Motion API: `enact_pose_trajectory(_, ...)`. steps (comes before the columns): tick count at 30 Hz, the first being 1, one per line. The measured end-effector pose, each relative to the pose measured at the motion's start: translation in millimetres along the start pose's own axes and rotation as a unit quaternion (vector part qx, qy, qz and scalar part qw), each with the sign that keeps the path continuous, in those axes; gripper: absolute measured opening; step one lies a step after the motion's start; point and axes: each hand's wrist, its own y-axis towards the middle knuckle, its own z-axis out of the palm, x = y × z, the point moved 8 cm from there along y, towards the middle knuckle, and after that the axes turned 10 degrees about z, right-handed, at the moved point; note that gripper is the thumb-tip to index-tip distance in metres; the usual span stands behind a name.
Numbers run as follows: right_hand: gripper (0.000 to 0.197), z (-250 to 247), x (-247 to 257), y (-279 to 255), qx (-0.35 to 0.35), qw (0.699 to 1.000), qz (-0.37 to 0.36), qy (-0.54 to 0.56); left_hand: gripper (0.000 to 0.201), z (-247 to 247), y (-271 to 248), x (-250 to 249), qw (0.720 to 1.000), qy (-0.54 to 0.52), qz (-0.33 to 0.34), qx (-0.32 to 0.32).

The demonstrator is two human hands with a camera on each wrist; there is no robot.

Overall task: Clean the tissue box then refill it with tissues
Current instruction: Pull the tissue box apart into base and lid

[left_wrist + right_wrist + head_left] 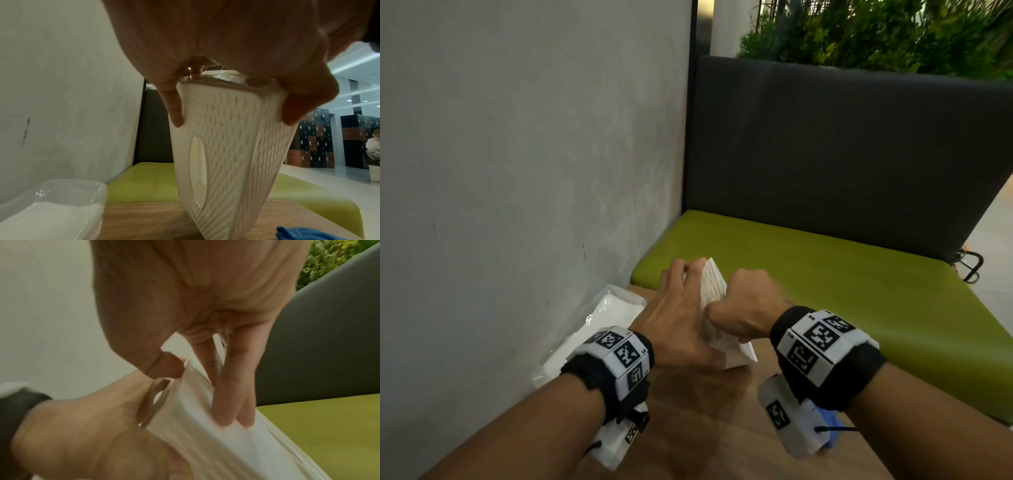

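A cream ribbed tissue box (226,146) with an oval slot stands on end, tilted, on the wooden table (705,428). My left hand (681,308) grips its upper end, fingers (174,110) on one side and thumb on the other. A white stack of tissues (714,282) lies against the box's open side. My right hand (746,301) pinches that stack (205,426) between thumb and fingers (228,402). In the head view both hands hide most of the box. The left hand (92,434) also fills the lower left of the right wrist view.
A clear plastic pack of white tissues (599,325) lies on the table against the grey wall (517,171). A blue cloth (298,233) sits near the table's front right. Beyond the table are a green bench seat (825,274) and its dark backrest (842,154).
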Motion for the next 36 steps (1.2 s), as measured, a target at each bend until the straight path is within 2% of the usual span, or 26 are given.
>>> enact_pose_trajectory(4, 0.028, -9.3, 7.5, -1.2, -0.081, 0.995, -0.042, -0.035, 0.133, -1.6, 2.5, 2.1, 1.0, 0.003, -0.012, -0.003)
enact_pose_trajectory(7, 0.028, -15.5, 6.3, -0.9, -0.102, 0.994, -0.045, -0.021, 0.132, -1.8, 2.9, -0.6, 1.0, 0.005, -0.01, -0.01)
enact_pose_trajectory(12, 0.031, -19.5, 10.2, -4.7, -0.13, 0.987, -0.065, -0.071, 0.129, 0.8, 4.4, -4.0, 1.0, -0.007, -0.013, -0.02)
enact_pose_trajectory(16, 0.035, -24.0, 8.7, -8.3, -0.19, 0.978, -0.073, -0.036, 0.132, 0.9, 5.2, -5.0, 1.0, -0.005, -0.017, -0.023)
enact_pose_trajectory(20, 0.036, -26.1, 6.1, -7.2, -0.21, 0.975, -0.076, -0.018, 0.133, -0.9, 5.5, -7.1, 1.0, 0.009, -0.015, -0.018)
enact_pose_trajectory(25, 0.035, -26.5, 2.8, -3.5, -0.205, 0.976, -0.071, -0.017, 0.132, -1.3, 5.9, -5.3, 0.999, -0.003, -0.021, -0.029)
enact_pose_trajectory(28, 0.017, -22.8, 0.1, 1.8, -0.162, 0.985, -0.054, -0.015, 0.132, -1.0, 4.3, -3.3, 0.999, -0.008, -0.017, -0.03)
enact_pose_trajectory(29, 0.018, -19.7, -1.7, 2.5, -0.137, 0.99, -0.044, -0.005, 0.131, -1.2, 3.6, -4.5, 1.0, -0.007, -0.009, -0.028)
enact_pose_trajectory(32, 0.044, -10.5, -3.3, 4.1, -0.066, 0.997, -0.034, -0.006, 0.13, -2.6, 0.9, -7.4, 1.0, 0.0, 0.004, -0.021)
enact_pose_trajectory(36, 0.047, -7.5, 0.9, 3.3, -0.012, 0.999, -0.049, -0.002, 0.13, -2.9, 0.1, -8.4, 1.0, 0.002, 0.006, -0.029)
